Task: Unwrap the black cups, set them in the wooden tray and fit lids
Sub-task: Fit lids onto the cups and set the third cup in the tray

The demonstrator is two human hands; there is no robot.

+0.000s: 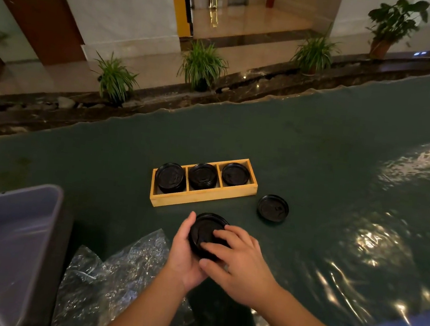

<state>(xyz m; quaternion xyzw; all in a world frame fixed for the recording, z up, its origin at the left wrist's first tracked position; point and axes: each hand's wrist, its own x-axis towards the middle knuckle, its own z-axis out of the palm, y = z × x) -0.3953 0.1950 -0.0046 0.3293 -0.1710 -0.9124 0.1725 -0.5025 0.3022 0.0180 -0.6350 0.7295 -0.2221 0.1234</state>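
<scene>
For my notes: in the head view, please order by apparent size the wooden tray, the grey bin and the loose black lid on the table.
1. Grey bin, though nearness enlarges it
2. Wooden tray
3. Loose black lid

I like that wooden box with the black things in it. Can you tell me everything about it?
The wooden tray is a long, shallow box of pale yellowish wood. Two thin dividers split it into three square compartments in a row. Each compartment holds one round black lidded cup, so it is full. It lies flat on the dark green table cover, turned slightly askew, just beyond the hands. Neither hand touches it. A separate black lid lies on the cover beside its right end.
</scene>
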